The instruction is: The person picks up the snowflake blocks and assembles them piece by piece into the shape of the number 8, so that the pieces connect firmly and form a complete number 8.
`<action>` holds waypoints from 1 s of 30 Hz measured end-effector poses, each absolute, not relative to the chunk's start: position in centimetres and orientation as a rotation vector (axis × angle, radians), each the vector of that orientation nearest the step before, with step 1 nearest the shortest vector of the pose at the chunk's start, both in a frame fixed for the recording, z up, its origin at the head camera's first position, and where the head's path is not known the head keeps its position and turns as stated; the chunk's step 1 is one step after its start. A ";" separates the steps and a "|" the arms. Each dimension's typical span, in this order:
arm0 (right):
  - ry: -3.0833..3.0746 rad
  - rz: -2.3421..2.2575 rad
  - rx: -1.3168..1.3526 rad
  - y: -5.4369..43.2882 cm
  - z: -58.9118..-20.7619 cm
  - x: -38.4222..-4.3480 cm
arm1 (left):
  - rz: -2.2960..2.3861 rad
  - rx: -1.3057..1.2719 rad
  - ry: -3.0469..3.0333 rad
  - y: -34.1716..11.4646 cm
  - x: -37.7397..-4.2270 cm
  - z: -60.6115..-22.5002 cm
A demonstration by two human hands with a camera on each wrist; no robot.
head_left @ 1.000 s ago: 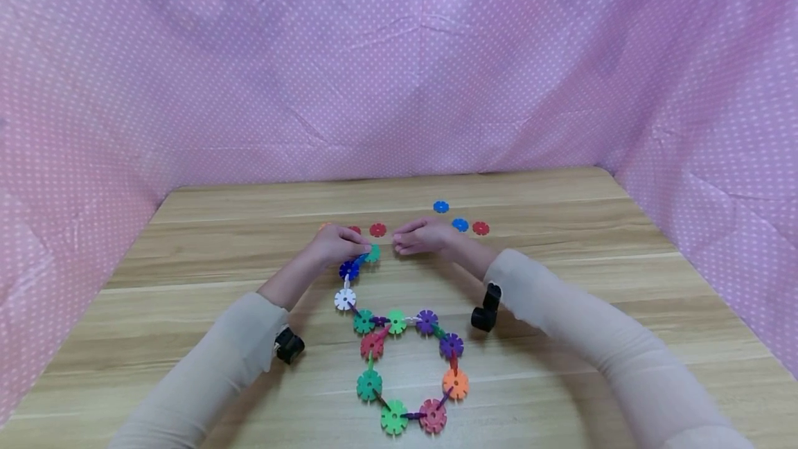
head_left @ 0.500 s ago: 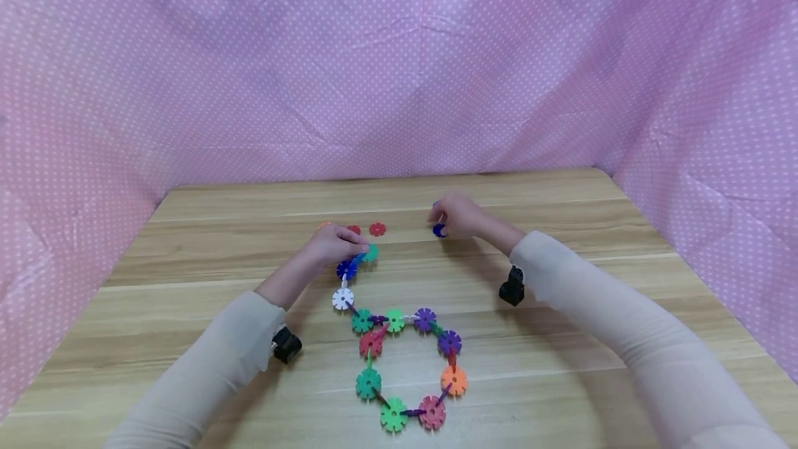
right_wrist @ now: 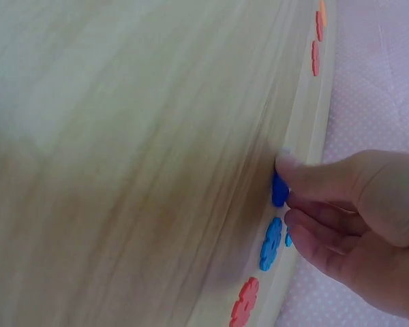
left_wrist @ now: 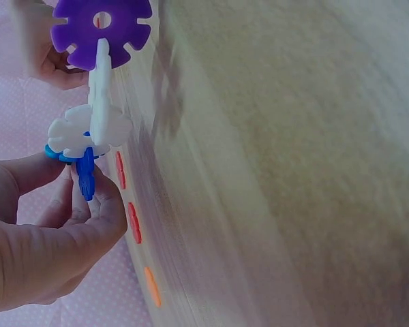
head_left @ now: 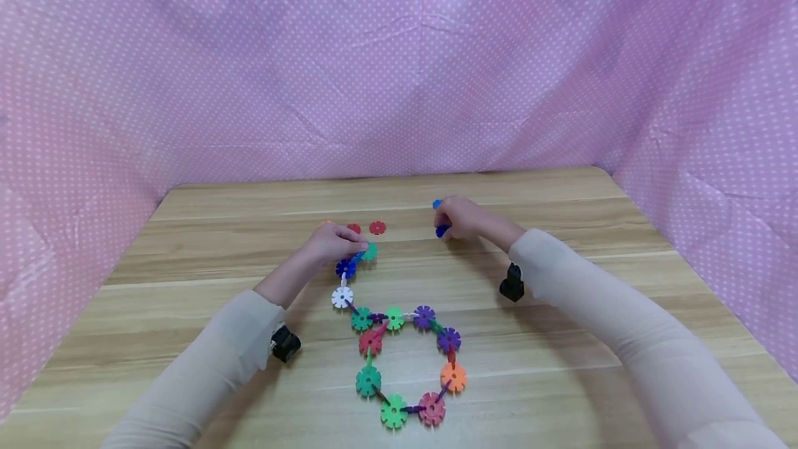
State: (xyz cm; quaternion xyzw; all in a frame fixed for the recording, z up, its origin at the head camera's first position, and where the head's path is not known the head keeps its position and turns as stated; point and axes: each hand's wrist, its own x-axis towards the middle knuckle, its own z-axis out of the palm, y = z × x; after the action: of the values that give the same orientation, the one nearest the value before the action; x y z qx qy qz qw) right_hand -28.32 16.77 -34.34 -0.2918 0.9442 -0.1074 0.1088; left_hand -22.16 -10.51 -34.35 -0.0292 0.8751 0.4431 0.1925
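My left hand (head_left: pixel 333 242) pinches the far end of a chain of notched plastic discs, between a teal disc (head_left: pixel 370 251) and a dark blue chain disc (head_left: pixel 346 269). Below these, a white disc (head_left: pixel 342 297) leads to a closed ring of colored discs, including an orange ring disc (head_left: pixel 453 377). At the back, my right hand (head_left: pixel 461 215) pinches a loose dark blue disc (right_wrist: pixel 279 191) between thumb and fingers, partly covering it. In the left wrist view, a purple disc (left_wrist: pixel 123 13) and a white link rise above the left fingers.
Loose red discs (head_left: pixel 377 227) and an orange disc (left_wrist: pixel 153 286) lie beyond the left hand. By the right hand are a light blue disc (right_wrist: pixel 271 244) and another red disc (right_wrist: pixel 244 303). Pink dotted cloth (head_left: pixel 399 89) surrounds the wooden table (head_left: pixel 561 241).
My right hand has moved right and farther back from beside the chain's end, and its fingers have curled onto the loose dark blue disc. The left hand keeps its hold, nearly still.
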 end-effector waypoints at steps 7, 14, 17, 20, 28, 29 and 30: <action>2.719 -0.523 -0.814 16.6 -34.6 -28.3 | 1.230 -0.102 2.460 -10.5 -22.3 -34.4; 2.512 -1.012 -0.712 15.2 -35.6 -27.2 | 1.224 -0.116 2.449 -10.5 -22.3 -34.4; 2.464 -1.083 -0.726 14.2 -35.8 -26.6 | 1.227 -0.122 2.444 -10.5 -22.3 -34.4; 2.473 -1.088 -0.753 13.0 -35.9 -26.0 | 1.228 -0.120 2.450 -10.5 -22.3 -34.5; 2.599 -1.070 -0.900 10.3 -35.6 -24.8 | 1.224 -0.105 2.465 -10.5 -22.4 -34.6; 2.600 -1.086 -0.901 10.1 -35.6 -24.7 | 1.224 -0.108 2.466 -10.5 -22.4 -34.6; 2.609 -1.095 -0.900 9.9 -35.5 -24.6 | 1.225 -0.112 2.464 -10.5 -22.4 -34.6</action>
State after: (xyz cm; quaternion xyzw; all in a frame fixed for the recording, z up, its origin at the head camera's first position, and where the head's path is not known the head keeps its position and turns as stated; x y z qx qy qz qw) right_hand -24.56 9.93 -35.55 -0.3022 0.8754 -0.3673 0.0862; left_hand -22.37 -10.48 -34.63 -0.0399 0.8780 0.4365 0.1924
